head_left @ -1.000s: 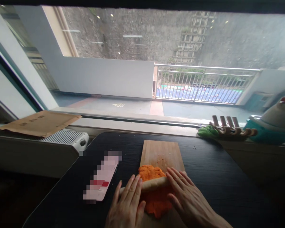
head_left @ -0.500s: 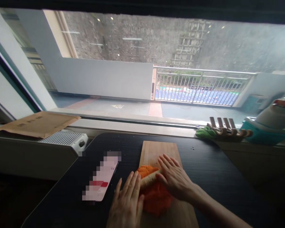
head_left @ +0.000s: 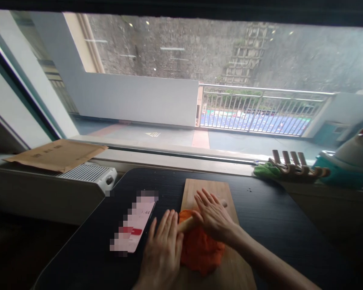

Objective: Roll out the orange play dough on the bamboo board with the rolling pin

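Orange dough (head_left: 202, 250) lies flattened on a wooden board (head_left: 206, 186). Across it, on a slant, rests a wooden rolling pin (head_left: 186, 224), partly covered by both hands. My left hand (head_left: 163, 245) lies with fingers stretched out over the pin's near left end. My right hand (head_left: 213, 215) presses flat on the pin towards its far right end, whose tip shows beyond the fingers. Neither hand wraps round the pin. What lies under the palms is hidden.
The board lies on a dark table (head_left: 272, 229). A phone (head_left: 136, 225), partly blurred out, is left of my left hand. A brown envelope (head_left: 60, 153) lies on a white heater (head_left: 93, 173). A green cloth (head_left: 266, 171) and a teal container (head_left: 341, 169) stand by the window.
My right hand has shifted slightly, and the pin's far tip now shows beyond it. The pin has rolled a little over the dough. The whole view has moved slightly.
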